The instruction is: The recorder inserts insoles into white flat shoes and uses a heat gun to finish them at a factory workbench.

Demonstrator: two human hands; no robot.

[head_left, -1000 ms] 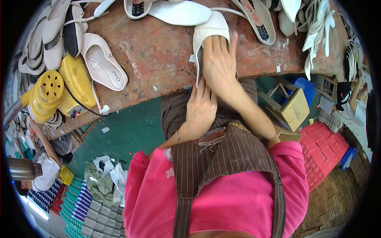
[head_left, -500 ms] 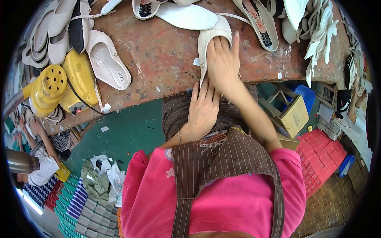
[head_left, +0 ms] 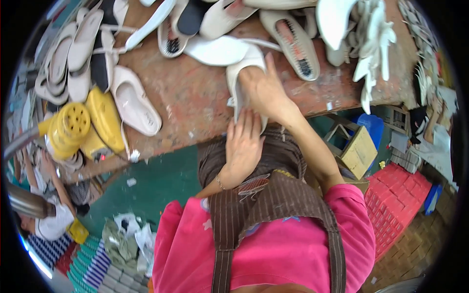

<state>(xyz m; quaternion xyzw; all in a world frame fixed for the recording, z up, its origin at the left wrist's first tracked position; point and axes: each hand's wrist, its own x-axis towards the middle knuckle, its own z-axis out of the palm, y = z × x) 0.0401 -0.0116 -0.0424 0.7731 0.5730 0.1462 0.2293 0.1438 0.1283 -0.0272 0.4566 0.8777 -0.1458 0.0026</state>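
A white shoe [head_left: 240, 68] lies with its heel over the near edge of a reddish worn workbench [head_left: 190, 105]. My right hand [head_left: 264, 90] lies flat on the shoe's opening and presses it down. My left hand [head_left: 243, 144] holds the shoe's heel end from below, fingers together and pointing up at the bench edge. I wear a pink top and a brown striped apron [head_left: 273, 205].
Several white shoes and soles [head_left: 293, 41] are piled along the far side of the bench, more at the left [head_left: 132, 105]. A yellow heat-gun-like tool [head_left: 80, 129] sits at the bench's left. A small wooden stool [head_left: 359, 149] and red crates [head_left: 395, 200] stand at my right.
The view has shifted a little, so the bench and shoes sit lower in the picture. Both hands stay on the white shoe; my left hand has slid slightly up along its heel.
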